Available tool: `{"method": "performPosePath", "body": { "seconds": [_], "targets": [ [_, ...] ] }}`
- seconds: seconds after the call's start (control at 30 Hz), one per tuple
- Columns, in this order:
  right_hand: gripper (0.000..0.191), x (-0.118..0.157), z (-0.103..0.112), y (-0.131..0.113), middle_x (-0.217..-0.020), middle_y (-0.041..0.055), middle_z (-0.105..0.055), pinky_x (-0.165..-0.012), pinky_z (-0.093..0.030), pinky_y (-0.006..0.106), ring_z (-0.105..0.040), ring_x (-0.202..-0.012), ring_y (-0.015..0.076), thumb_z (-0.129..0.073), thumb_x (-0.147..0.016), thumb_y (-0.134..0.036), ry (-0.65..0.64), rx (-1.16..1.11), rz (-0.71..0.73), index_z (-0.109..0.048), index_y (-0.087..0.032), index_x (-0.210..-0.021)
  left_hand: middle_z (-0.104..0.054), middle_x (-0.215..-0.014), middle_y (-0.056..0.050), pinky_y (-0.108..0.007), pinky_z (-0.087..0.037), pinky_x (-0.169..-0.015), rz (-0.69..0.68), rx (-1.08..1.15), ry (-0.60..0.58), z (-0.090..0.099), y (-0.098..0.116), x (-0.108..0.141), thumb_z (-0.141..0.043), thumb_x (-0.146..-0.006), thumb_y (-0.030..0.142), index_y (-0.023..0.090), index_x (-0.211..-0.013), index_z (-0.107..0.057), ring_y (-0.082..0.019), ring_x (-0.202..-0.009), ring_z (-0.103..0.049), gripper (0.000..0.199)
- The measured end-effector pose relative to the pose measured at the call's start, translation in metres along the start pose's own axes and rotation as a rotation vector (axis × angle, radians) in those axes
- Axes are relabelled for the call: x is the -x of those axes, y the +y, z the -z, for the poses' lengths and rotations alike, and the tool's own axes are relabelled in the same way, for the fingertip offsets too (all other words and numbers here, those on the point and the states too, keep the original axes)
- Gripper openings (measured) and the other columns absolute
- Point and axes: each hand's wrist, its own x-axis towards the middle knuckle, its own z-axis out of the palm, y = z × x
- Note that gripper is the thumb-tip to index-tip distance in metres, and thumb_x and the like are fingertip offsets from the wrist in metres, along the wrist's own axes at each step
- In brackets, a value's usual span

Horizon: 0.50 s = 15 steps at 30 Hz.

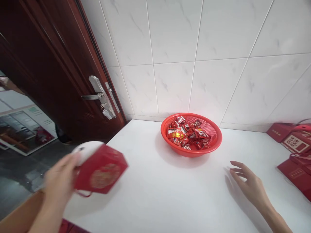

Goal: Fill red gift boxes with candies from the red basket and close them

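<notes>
My left hand (60, 173) is closed on a red gift box (104, 170) with a round gold print, a white flap and a thin red cord. The box is tilted above the left part of the white table (167, 194), slightly blurred. My right hand (246, 183) hovers over the right part of the table, fingers bent and apart, holding nothing. Between the hands, farther back, stands a red plastic basket (191, 153) with many small wrapped sweets (189, 134) in it. My right hand is nearest to the basket's right front side.
Several red gift boxes (297, 171) stand at the right edge of the table. A white tiled wall (175, 81) rises behind it. At the left is a dark wooden door (60, 64) with a metal handle (92, 96) and keys. A cardboard box edge (21, 210) shows at the lower left.
</notes>
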Motion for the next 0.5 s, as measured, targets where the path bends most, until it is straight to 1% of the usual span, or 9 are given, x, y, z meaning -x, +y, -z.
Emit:
{"method": "performPosePath", "body": {
  "seconds": [0.03,0.1,0.13,0.17,0.23,0.3,0.37,0.43,0.5],
  "targets": [
    [0.041,0.001,-0.002,-0.001,-0.088,0.0086,-0.078,-0.051,-0.057,0.033,-0.078,-0.078,0.0291,-0.056,-0.077,-0.053,-0.01,-0.004,0.014,-0.067,-0.025,-0.104,-0.074,-0.093,-0.008,-0.04,-0.06,-0.073,-0.005,0.017,-0.002,-0.006,0.002,-0.009,-0.067,-0.081,0.072,0.018,-0.091,-0.072,-0.027,-0.086,-0.068,0.055],
    [0.039,0.003,-0.006,-0.004,-0.087,0.0084,-0.078,-0.049,-0.056,0.032,-0.077,-0.076,0.028,-0.057,-0.078,-0.052,-0.035,-0.013,0.046,-0.067,-0.024,-0.103,-0.075,-0.083,-0.006,-0.038,-0.06,-0.073,-0.03,0.07,-0.168,-0.031,0.007,-0.011,-0.071,-0.074,0.073,0.019,-0.078,-0.072,-0.029,-0.085,-0.069,0.054],
    [0.038,0.004,-0.008,-0.005,-0.087,0.0086,-0.078,-0.049,-0.055,0.031,-0.077,-0.075,0.0276,-0.057,-0.079,-0.052,-0.048,-0.017,0.062,-0.067,-0.024,-0.103,-0.076,-0.084,-0.005,-0.036,-0.06,-0.076,-0.066,0.1,-0.336,-0.048,0.01,-0.006,-0.069,-0.078,0.069,0.019,-0.078,-0.073,-0.029,-0.087,-0.069,0.05],
    [0.038,0.006,-0.01,-0.007,-0.088,0.0088,-0.078,-0.048,-0.055,0.03,-0.077,-0.075,0.0273,-0.058,-0.079,-0.052,-0.058,-0.021,0.079,-0.067,-0.024,-0.104,-0.076,-0.085,-0.005,-0.034,-0.059,-0.077,-0.091,0.141,-0.438,-0.066,0.013,0.002,-0.065,-0.083,0.065,0.018,-0.08,-0.073,-0.027,-0.086,-0.07,0.048],
    [0.037,0.008,-0.015,-0.009,-0.091,0.0095,-0.079,-0.047,-0.053,0.029,-0.077,-0.076,0.027,-0.058,-0.082,-0.051,-0.073,-0.028,0.107,-0.066,-0.024,-0.105,-0.076,-0.086,-0.006,-0.031,-0.058,-0.076,-0.142,0.191,-0.558,-0.098,0.018,0.02,-0.061,-0.09,0.059,0.017,-0.082,-0.074,-0.025,-0.085,-0.07,0.044],
    [0.036,0.011,-0.019,-0.012,-0.094,0.0101,-0.079,-0.047,-0.052,0.029,-0.077,-0.077,0.0266,-0.057,-0.084,-0.051,-0.083,-0.033,0.133,-0.066,-0.024,-0.107,-0.076,-0.087,-0.006,-0.03,-0.058,-0.076,-0.183,0.207,-0.647,-0.123,0.022,0.034,-0.058,-0.094,0.055,0.017,-0.084,-0.074,-0.024,-0.085,-0.071,0.042],
    [0.036,0.013,-0.023,-0.015,-0.094,0.0108,-0.078,-0.049,-0.053,0.029,-0.077,-0.078,0.0262,-0.056,-0.087,-0.051,-0.086,-0.041,0.16,-0.066,-0.023,-0.107,-0.078,-0.097,-0.008,-0.031,-0.06,-0.081,-0.216,0.218,-0.73,-0.14,0.025,0.041,-0.057,-0.096,0.052,0.017,-0.091,-0.076,-0.025,-0.093,-0.073,0.04],
    [0.037,0.015,-0.027,-0.019,-0.093,0.0114,-0.078,-0.05,-0.055,0.029,-0.076,-0.079,0.0258,-0.055,-0.089,-0.052,-0.086,-0.05,0.191,-0.066,-0.022,-0.107,-0.078,-0.109,-0.01,-0.033,-0.061,-0.087,-0.239,0.232,-0.78,-0.151,0.028,0.042,-0.058,-0.096,0.049,0.018,-0.104,-0.076,-0.025,-0.101,-0.074,0.037],
    [0.037,0.019,-0.031,-0.024,-0.091,0.0109,-0.077,-0.053,-0.057,0.031,-0.075,-0.078,0.0253,-0.053,-0.093,-0.053,-0.079,-0.055,0.231,-0.067,-0.021,-0.107,-0.077,-0.115,-0.009,-0.035,-0.061,-0.091,-0.262,0.253,-0.795,-0.159,0.03,0.042,-0.06,-0.095,0.046,0.019,-0.114,-0.071,-0.024,-0.103,-0.074,0.035]
  ]
}}
